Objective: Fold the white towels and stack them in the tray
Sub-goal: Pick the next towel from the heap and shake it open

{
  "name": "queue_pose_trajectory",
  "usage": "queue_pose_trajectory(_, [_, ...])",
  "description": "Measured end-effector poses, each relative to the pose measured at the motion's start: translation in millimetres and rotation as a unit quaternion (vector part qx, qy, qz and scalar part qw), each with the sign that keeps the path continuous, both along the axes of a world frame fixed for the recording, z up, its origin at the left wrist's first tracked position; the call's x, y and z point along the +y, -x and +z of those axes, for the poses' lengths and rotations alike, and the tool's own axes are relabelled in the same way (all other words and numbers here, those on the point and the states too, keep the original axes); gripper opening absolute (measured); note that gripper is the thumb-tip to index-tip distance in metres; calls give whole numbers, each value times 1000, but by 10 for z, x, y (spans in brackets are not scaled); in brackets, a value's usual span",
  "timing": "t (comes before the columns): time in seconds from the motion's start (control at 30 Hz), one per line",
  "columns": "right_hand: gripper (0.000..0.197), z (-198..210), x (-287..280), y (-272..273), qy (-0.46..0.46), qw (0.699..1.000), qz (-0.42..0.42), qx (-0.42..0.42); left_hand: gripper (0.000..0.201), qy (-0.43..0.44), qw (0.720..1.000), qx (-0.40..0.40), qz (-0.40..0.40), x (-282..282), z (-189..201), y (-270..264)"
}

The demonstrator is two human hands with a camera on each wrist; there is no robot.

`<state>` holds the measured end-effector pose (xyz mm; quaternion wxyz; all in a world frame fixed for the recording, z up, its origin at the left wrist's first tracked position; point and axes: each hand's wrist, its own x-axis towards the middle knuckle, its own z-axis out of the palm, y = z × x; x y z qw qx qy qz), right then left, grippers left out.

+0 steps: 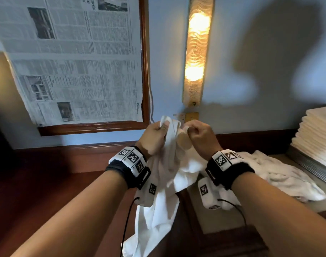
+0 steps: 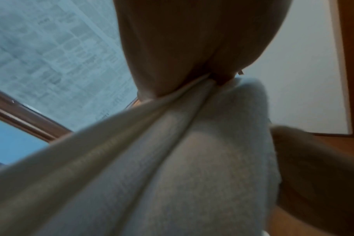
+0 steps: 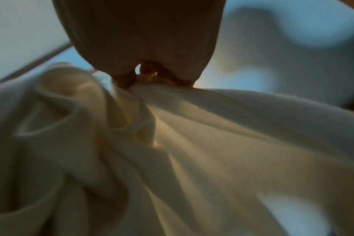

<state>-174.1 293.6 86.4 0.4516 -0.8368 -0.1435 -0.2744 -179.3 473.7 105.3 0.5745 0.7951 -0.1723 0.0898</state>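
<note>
Pinching the towel (image 1: 169,164) along its top hem, my left hand (image 1: 155,135) and right hand (image 1: 200,135) found it soft, light, limp.

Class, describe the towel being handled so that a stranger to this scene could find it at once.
Start at the lit wall lamp; just below it, the left hand and right hand are raised together. The towel hangs from both, pinched at its top. Unlike the crumpled towels on the table or the folded stack, it is off the surface.
</note>
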Motion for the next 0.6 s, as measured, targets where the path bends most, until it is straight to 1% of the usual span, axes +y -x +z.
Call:
queue_pose_trajectory(0.03, [22,106,64,65,26,999,15,-38,46,12,1000,-1,-13,-50,-19,3])
queue_pose_trajectory(0.07, [22,191,88,118,57,996,11,-62,48,27,999,3,-22,-103,-31,16])
queue_pose_trajectory(0.13, [25,317,42,186,111,991,-38,-63,53,53,998,17,-19,-171,-25,43])
queue_pose_trajectory(0.2, [42,362,-19,273,124,987,-79,-65,56,58,998,4,-8,-202,32,76])
queue_pose_trajectory(0.23, [46,349,-40,327,117,987,-75,-80,53,54,998,-10,-7,-209,74,93])
queue_pose_trajectory(0.27, [44,328,-42,402,111,987,-62,-97,47,48,998,-26,-9,-210,115,104])
queue_pose_trajectory(0.33, [28,209,-40,567,125,986,-25,-109,38,29,998,-47,-17,-182,182,123])
queue_pose_trajectory(0.37, [22,109,-66,606,143,986,-21,-86,37,23,998,-54,-16,-165,210,147])
queue_pose_trajectory(0.4, [22,-10,-105,615,155,986,-27,-47,38,16,998,-63,-11,-142,221,159])
queue_pose_trajectory(0.47, [33,-319,-252,561,177,982,-57,10,42,1,997,-70,-17,-100,213,201])
queue_pose_trajectory(0.5, [35,-483,-349,526,187,979,-80,31,44,-9,997,-70,-22,-89,203,214])
queue_pose_trajectory(0.53, [34,-647,-458,500,189,975,-102,58,45,-16,997,-73,-19,-75,207,241])
queue_pose_trajectory(0.6, [29,-895,-704,497,151,971,-138,121,47,-18,997,-72,-7,-23,200,277])
